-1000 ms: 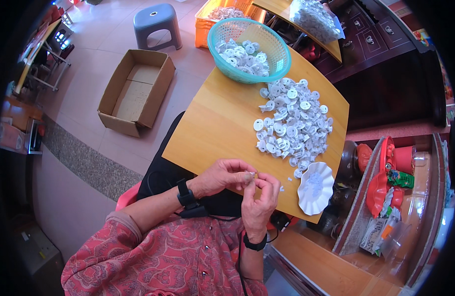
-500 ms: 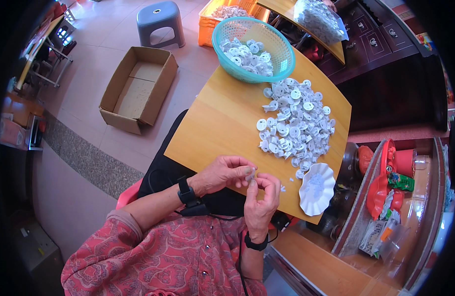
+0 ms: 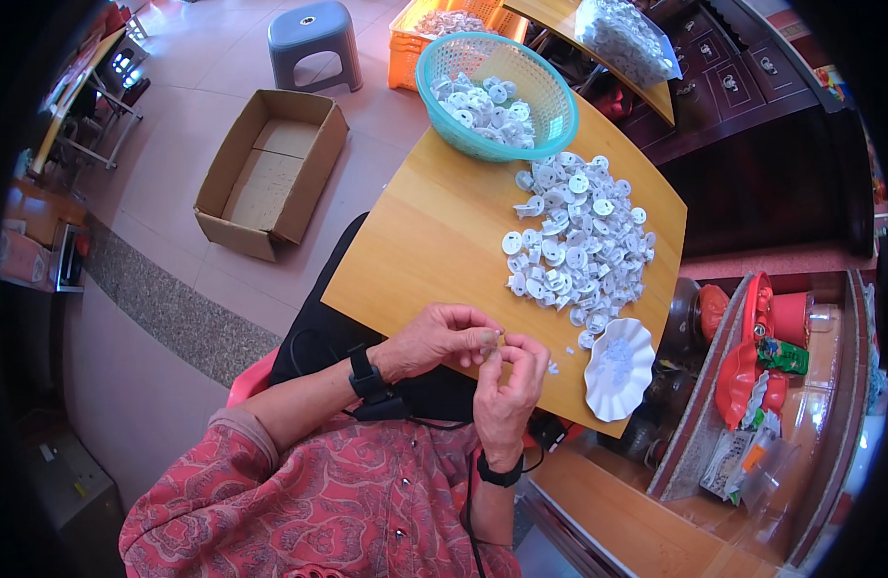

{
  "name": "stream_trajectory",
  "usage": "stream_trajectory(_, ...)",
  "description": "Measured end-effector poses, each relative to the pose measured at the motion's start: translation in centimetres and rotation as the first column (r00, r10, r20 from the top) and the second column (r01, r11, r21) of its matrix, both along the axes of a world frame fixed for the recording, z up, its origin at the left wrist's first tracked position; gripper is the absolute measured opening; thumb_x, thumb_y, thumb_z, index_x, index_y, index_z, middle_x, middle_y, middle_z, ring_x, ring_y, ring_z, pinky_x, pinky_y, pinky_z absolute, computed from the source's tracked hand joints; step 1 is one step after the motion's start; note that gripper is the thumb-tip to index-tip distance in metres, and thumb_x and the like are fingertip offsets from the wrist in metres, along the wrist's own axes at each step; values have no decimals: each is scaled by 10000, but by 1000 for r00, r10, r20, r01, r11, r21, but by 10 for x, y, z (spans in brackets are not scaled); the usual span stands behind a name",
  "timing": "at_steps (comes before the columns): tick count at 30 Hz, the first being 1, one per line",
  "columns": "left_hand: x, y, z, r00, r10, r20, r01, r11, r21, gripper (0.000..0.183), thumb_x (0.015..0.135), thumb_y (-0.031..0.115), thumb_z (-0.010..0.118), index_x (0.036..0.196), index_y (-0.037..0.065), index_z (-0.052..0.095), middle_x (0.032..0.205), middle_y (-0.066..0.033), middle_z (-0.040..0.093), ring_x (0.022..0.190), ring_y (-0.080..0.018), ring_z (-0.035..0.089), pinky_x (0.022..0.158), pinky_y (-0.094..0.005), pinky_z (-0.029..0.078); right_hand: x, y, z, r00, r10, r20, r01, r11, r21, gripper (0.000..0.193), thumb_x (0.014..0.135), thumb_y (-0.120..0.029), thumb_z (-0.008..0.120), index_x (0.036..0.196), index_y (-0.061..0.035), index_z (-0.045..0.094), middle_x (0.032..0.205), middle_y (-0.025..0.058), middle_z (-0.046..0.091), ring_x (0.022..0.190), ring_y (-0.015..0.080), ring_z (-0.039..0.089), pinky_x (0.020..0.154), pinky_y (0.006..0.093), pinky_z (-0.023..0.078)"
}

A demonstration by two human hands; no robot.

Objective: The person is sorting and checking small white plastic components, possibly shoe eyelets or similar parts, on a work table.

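Over the near edge of the wooden table [image 3: 415, 231], my left hand [image 3: 446, 339] and my right hand [image 3: 508, 390] meet fingertip to fingertip. My left thumb and forefinger pinch a small white plastic part, mostly hidden by the fingers. The right thumb and fingertips are pressed together against the same spot; what they grip there is too small to make out. Just right of my hands lie a few tiny pale pieces [image 3: 553, 368]. A white scalloped dish [image 3: 604, 400] with small translucent bits stands beside them. Beyond is a heap of round white plastic parts [image 3: 577, 255].
A turquoise basket [image 3: 558, 96] with similar white parts stands at the table's far end. An open cardboard box [image 3: 309, 178], a blue-grey stool [image 3: 314, 39] and an orange crate [image 3: 405, 53] are on the floor. An open compartment [image 3: 699, 409] with red items adjoins on the right.
My fingertips have shifted slightly around the small part, which shows less now. The right fingers have drawn up a little closer to the left thumb. The heap, dish and basket stay put.
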State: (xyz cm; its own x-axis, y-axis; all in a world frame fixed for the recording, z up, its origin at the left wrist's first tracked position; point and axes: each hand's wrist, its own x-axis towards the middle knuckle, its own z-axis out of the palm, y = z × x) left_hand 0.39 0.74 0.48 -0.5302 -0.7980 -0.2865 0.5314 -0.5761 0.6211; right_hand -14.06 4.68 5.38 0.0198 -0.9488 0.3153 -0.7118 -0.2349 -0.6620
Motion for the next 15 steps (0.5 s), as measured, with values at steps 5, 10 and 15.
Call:
stream_trajectory(5,1,0,-1,1000,-7,13,7,1000,-5,216,964,178,659,1114,25,680,850,-12,655,723,-67,595,641,-208,496,1,0,-2,1000,7,4,-7,1000,4,127,863,21,621,930,17,514,1036,199,534,958,360,562,821,469,471)
stream_trajectory(10,-1,1,3,1000,-2,-17,2,1000,-10,216,965,174,657,1116,20,677,854,-17,655,732,-76,600,647,-213,501,2,1,0,1000,6,7,-6,1000,-9,125,867,25,610,938,15,508,1036,202,530,952,362,560,821,469,469)
stream_trajectory(15,-2,1,-1,1000,4,-13,-4,1000,-12,219,962,196,665,1100,26,676,842,-11,657,710,-66,598,635,-202,503,2,-1,-3,999,-10,44,9,1000,15,106,895,-10,618,929,16,522,1034,201,541,954,360,564,807,458,472)
